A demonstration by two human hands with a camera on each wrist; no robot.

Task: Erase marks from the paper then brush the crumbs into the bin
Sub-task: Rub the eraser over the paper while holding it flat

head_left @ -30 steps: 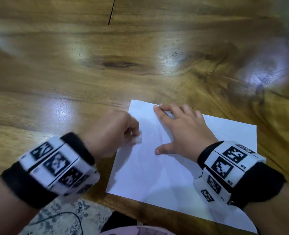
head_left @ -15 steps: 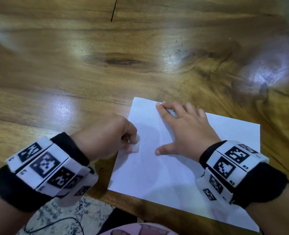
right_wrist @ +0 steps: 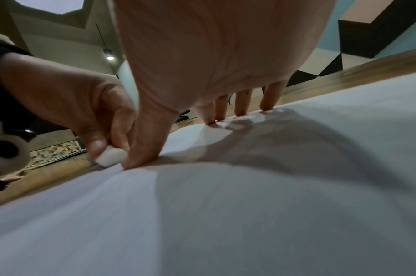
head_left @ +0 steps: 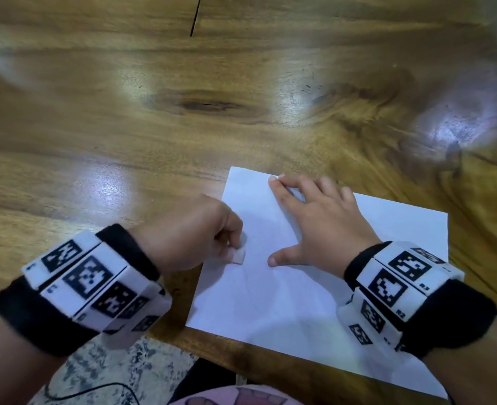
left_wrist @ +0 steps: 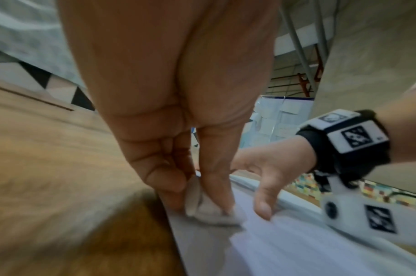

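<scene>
A white sheet of paper (head_left: pixel 285 305) lies at the near edge of the wooden table (head_left: pixel 124 118). My left hand (head_left: pixel 194 238) pinches a small white eraser (head_left: pixel 238 255) between thumb and fingers, its end pressed on the paper's left part. The eraser (left_wrist: pixel 202 207) and the eraser (right_wrist: pixel 111 157) also show in both wrist views. My right hand (head_left: pixel 320 223) lies flat with spread fingers on the paper (right_wrist: pixel 249 205), holding it down just right of the eraser. The pencil marks look very faint. No bin is in view.
The table's near edge (head_left: pixel 241 361) runs just below the paper, with speckled floor (head_left: pixel 110 372) and a black cable beneath. A dark crack (head_left: pixel 195 16) runs in the tabletop at the far side.
My left hand has drawn the eraser down the paper toward me. The right hand stays pressed flat in the same place on the sheet.
</scene>
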